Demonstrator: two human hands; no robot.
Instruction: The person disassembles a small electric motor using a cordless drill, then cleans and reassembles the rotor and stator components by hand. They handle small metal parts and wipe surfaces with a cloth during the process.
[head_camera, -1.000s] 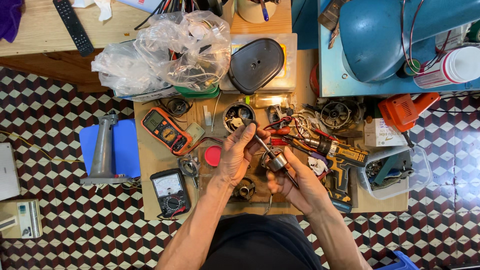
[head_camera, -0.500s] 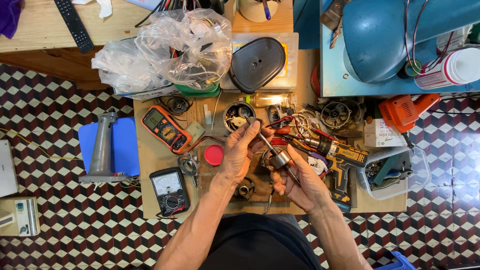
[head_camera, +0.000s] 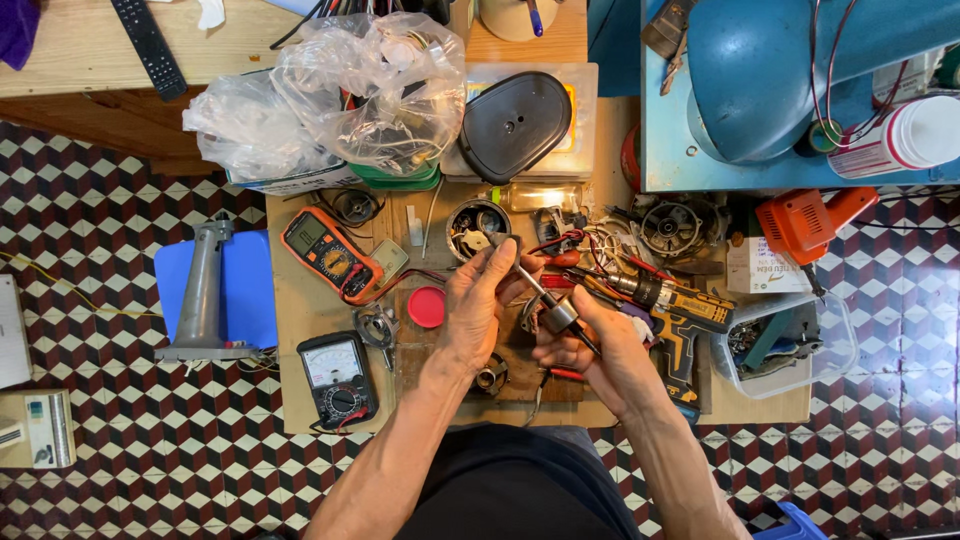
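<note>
At the cluttered wooden workbench (head_camera: 300, 330), I am working with both hands over its middle, near the front edge. Along the back edge, a pair of clear plastic bags (head_camera: 330, 95) is bulging with tangled wires and small parts, sitting on top of a green box (head_camera: 395, 178). Beside them a clear lidded case (head_camera: 585, 120) is carrying a black oval cover (head_camera: 515, 125). At the right front corner, a clear plastic tub (head_camera: 835, 345) is holding dark tools and metal scraps; I cannot tell them apart. A small round tin (head_camera: 476, 228) near the middle of the bench is holding bits of hardware, too small to make out.

A yellow and black cordless drill (head_camera: 675, 310) is lying just right of my hands. Toward the left edge, an orange multimeter (head_camera: 325, 252) and a black analog meter (head_camera: 338, 375) are lying flat, with a red round cap (head_camera: 426, 306) between them and my hands.

My left hand (head_camera: 475, 310) is pinching the upper end of a thin metal shaft (head_camera: 525, 275) between thumb and fingertips. My right hand (head_camera: 600, 350) is curling closed around a small grey metal cylinder (head_camera: 558, 314) at the shaft's lower end. The shaft is slanting from upper left to lower right between the two grips, held up above the bench.
</note>
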